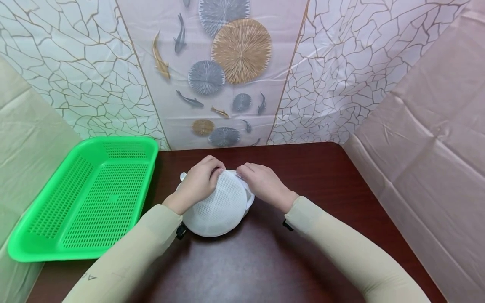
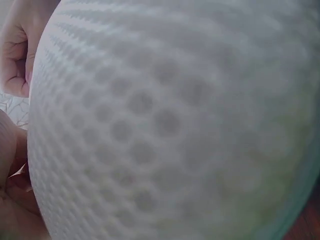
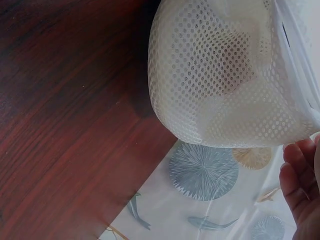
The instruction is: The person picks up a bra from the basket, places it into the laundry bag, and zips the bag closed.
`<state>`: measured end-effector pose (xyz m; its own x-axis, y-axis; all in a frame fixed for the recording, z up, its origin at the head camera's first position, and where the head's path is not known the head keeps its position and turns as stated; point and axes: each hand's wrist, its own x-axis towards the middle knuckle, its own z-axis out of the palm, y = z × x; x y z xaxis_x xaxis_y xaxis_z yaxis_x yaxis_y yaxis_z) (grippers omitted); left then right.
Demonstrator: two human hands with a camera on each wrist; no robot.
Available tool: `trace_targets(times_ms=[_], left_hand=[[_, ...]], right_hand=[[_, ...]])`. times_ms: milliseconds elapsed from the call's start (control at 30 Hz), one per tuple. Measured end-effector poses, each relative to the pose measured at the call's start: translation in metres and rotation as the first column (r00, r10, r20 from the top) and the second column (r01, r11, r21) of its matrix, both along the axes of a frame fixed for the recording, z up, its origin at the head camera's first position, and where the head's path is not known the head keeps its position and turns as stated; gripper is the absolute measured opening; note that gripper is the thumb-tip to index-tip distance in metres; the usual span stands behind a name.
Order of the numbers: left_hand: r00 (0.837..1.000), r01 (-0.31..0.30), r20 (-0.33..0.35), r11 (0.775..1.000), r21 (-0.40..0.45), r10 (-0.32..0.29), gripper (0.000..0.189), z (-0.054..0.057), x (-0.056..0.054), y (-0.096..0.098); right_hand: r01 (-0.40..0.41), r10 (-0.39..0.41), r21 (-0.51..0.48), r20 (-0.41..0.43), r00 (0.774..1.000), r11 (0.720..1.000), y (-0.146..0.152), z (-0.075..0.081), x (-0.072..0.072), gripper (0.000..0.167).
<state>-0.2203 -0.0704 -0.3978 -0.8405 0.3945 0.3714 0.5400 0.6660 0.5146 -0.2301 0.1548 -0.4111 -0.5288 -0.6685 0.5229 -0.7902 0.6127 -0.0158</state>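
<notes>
Dark table (image 1: 322,181): left hand (image 1: 198,182), right hand (image 1: 266,184) pinch white mesh bag (image 1: 221,210), fingertips (image 1: 218,164) partly hidden.

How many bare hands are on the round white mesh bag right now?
2: the bare left hand, at the far edge of the round white mesh bag, and the bare right hand, at its far-right edge. None seems hidden.

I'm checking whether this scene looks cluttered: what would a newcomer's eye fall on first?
Probably the bright green basket at the left of the head view, the most vivid colour there. Next would come the white mesh bag near the middle, with the left hand and right hand at its far edge. Behind them, a large gold disc stands out on the patterned backdrop.
</notes>
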Motion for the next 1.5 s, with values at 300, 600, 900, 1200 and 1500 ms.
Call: trace_targets(times_ms=[300,600,900,1200,1500], left_hand=[[0.999,-0.044,0.019,0.996,0.082,0.043,0.008,0.003,0.000,-0.003],[0.997,-0.070,0.035,0.992,0.108,0.067,0.009,0.001,-0.004,-0.009],[0.996,0.002,0.094,0.997,0.075,-0.009,0.016,0.008,-0.002,-0.001],[0.996,0.089,0.020,0.996,0.014,-0.089,0.018,0.011,0.006,0.012],[0.997,0.051,-0.058,0.999,0.013,-0.051,0.010,0.006,0.005,0.013]], right_hand=[[0.004,-0.004,-0.018,0.015,1.000,1.000,0.003,0.000,0.004,0.016],[0.002,-0.001,-0.030,0.017,1.000,1.000,0.010,-0.003,0.009,0.010],[0.002,-0.004,-0.073,-0.024,1.000,0.997,0.010,-0.006,0.010,0.005],[-0.020,0.013,-0.078,-0.078,0.997,0.997,0.006,-0.003,0.010,0.011],[-0.038,0.031,-0.064,-0.109,0.994,0.997,0.005,-0.006,0.011,0.012]])
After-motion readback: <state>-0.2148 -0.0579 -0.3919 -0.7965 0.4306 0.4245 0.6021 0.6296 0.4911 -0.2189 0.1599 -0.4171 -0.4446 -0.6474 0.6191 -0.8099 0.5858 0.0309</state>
